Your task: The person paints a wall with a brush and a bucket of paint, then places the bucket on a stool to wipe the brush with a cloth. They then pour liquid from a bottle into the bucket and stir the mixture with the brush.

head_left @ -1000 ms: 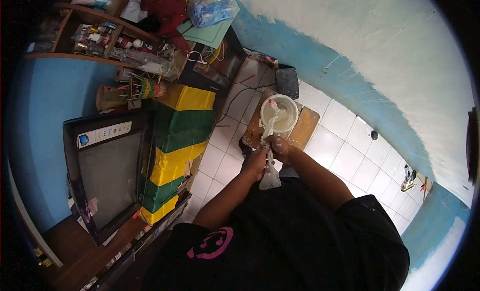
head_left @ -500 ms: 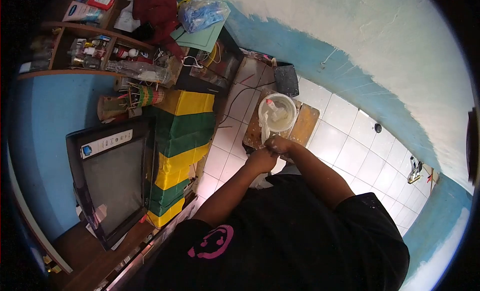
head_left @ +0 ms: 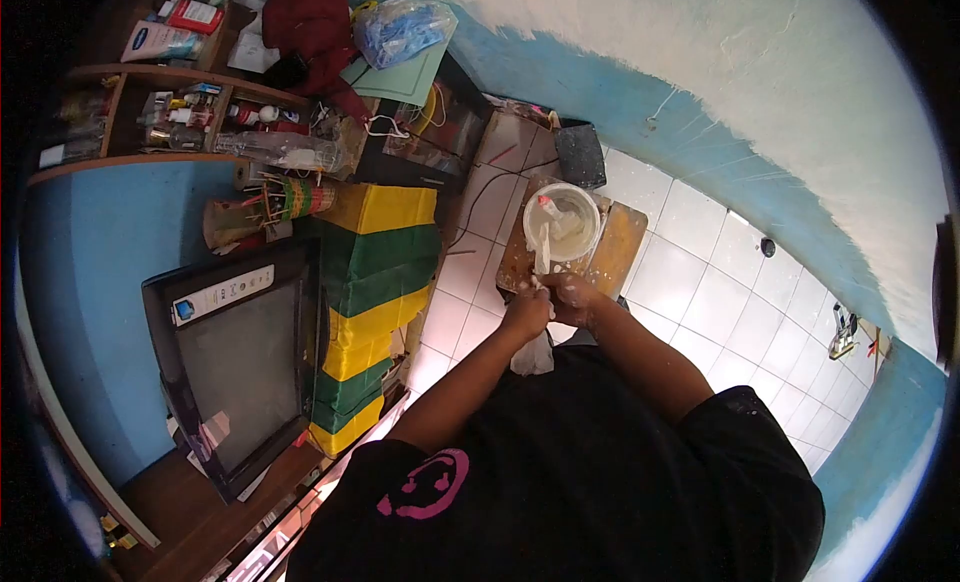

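Observation:
My left hand (head_left: 529, 310) is closed around a cloudy, see-through plastic bag (head_left: 533, 357), whose loose end hangs below the fist. A narrow, twisted length of it runs up from my hands to the rim of a white bucket (head_left: 597, 225). My right hand (head_left: 571, 296) is pressed up against the left, its fingers curled at the same twisted part; the fingertips are partly hidden. Whitish smears mark both hands. Inside the bucket lies a pale object with a red tip (head_left: 544, 201), beside some whitish material.
Under the bucket is a paint-spotted wooden stool (head_left: 622, 244) on white floor tiles (head_left: 690, 274). Behind it stands a dark container (head_left: 580, 156). To the left are a monitor (head_left: 235, 357), a yellow-and-green draped surface (head_left: 385, 267) and a shelf of bottles (head_left: 185, 112). A half-painted wall (head_left: 640, 92) rises at right.
My hands have drawn slightly apart and turned. The bag's loose end now hangs in plain sight below the left hand, and the twisted length looks straighter. The whole view has shifted slightly.

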`<state>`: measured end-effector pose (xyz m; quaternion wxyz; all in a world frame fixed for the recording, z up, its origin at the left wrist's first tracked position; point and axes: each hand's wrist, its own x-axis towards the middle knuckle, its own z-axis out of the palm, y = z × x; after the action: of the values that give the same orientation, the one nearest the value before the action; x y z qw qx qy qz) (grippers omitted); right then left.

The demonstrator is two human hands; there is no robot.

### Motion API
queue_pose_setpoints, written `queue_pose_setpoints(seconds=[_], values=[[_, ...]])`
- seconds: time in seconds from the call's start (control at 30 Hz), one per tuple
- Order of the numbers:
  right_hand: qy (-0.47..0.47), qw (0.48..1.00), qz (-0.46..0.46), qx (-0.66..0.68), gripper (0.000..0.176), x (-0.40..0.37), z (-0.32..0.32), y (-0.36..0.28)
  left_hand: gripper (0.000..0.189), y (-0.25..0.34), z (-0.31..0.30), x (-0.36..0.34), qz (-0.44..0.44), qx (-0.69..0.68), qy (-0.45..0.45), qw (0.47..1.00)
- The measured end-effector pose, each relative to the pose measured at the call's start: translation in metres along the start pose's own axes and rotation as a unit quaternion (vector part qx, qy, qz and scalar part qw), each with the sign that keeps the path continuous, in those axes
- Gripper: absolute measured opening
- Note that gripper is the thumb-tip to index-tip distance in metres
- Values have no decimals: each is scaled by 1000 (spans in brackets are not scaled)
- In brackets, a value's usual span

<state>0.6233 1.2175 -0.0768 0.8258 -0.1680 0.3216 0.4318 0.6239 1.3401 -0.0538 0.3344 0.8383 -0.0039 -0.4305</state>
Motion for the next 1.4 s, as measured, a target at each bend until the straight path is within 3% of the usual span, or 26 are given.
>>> queue_pose_setpoints(seconds=[0.1,0.2,0.3,0.4,0.63,0.83,1.03,1.13,1.4], values=[[28,999,-25,2,12,34,-22,11,35,20,-5,-18,58,176,11,983],[58,998,-22,-29,9,32,-10,2,35,22,-8,-21,12,88,38,995],[57,997,-13,-44,8,26,1,-5,36,2,0,-9,61,115,87,988],[53,998,-15,-14,8,31,-4,-6,37,19,-3,-18,-36,46,97,994],[60,992,-70,-84,6,37,-12,-4,38,22,-2,-23,-31,56,81,995],[48,994,-94,-30,6,54,-22,2,37,22,-2,-25,-27,70,91,993],[89,964,-117,-223,12,57,-16,-3,36,18,1,-25,1,66,110,992],[136,980,-102,-100,9,53,-8,-5,36,19,0,-26,6,66,114,991],[139,957,-122,-225,13,52,-1,-11,35,33,-9,-38,29,40,119,992]])
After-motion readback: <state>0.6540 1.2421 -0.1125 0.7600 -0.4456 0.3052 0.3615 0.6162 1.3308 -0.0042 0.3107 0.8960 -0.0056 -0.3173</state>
